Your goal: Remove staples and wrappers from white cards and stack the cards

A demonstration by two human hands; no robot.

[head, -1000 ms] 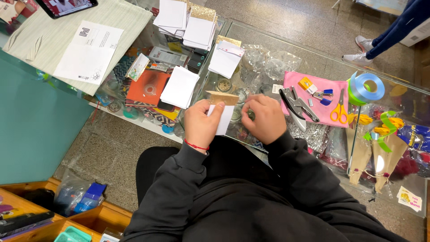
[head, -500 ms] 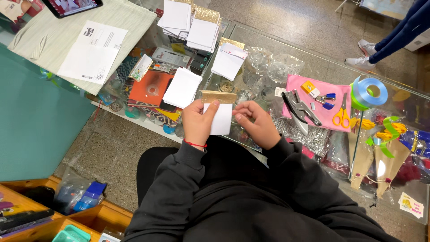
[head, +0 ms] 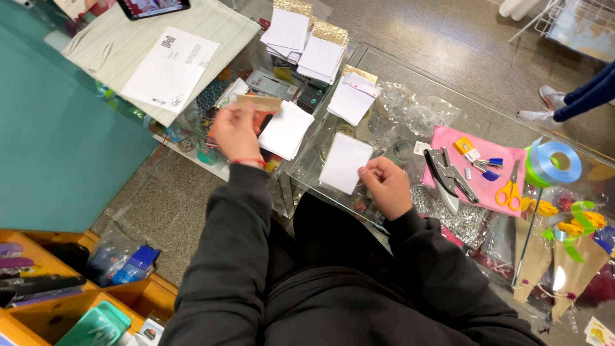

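two hands apart: right hand (head: pixel 386 186) pinches a white card (head: pixel 346 163) over the glass table (head: pixel 448 96); left hand (head: pixel 236 131), at ten o'clock, grips a brown card (head: pixel 257 102). keep edges square, grip light.

- left hand (head: pixel 236 131) is up in the upper left of the frame, arm stretched forward, fingers pinched shut
- right hand (head: pixel 386 186) sits near the middle, arm bent, thumb and fingers pinched together
- both arms in dark sleeves

Right hand (head: pixel 386 186) pinches white card (head: pixel 346 163); left hand (head: pixel 235 130) holds tan strip (head: pixel 258 102).
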